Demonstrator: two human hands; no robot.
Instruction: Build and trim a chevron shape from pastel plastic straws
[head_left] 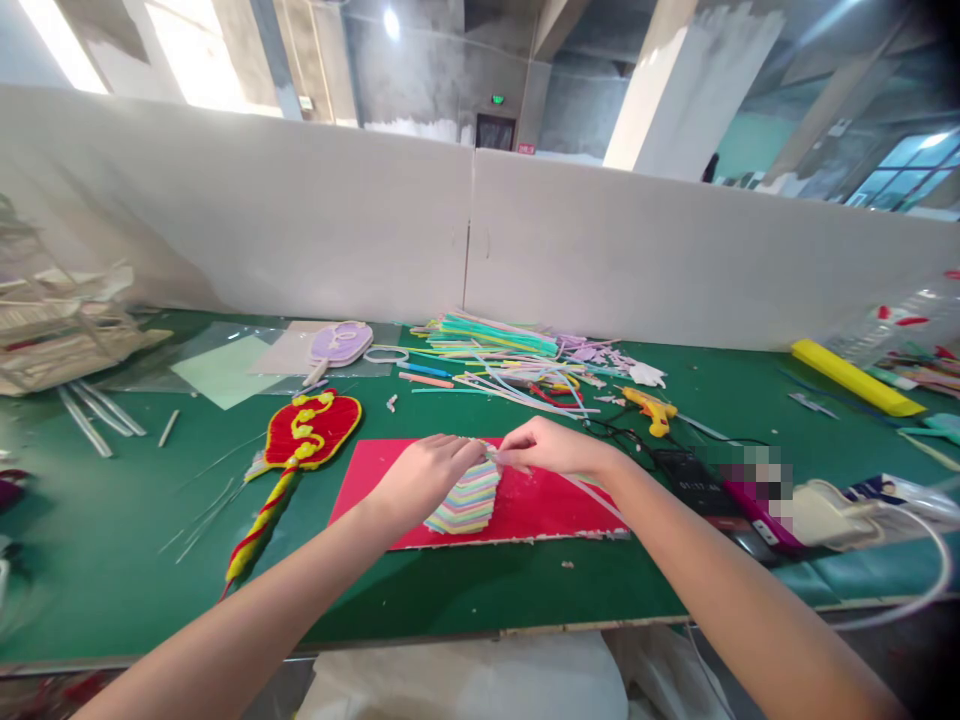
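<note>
A striped pastel piece (466, 503), built of many narrow strips in zigzag rows, lies on a red board (555, 515). My left hand (439, 468) rests over its upper left part, the fingers together and pressed at the top edge. From the other side my right hand (551, 446) meets it at the upper right corner, thumb and forefinger pinched on a thin pale strip. Part of a pale strip (598, 498) shows on the board below my right wrist. My hands hide the top edge of the striped piece.
A red and yellow fuzzy fan (311, 432) lies left of the board, a purple fan (342, 343) behind it. Loose pastel strips (495, 338) are heaped at the back. A yellow glue gun (651, 408), a phone (694, 485) and cables lie right.
</note>
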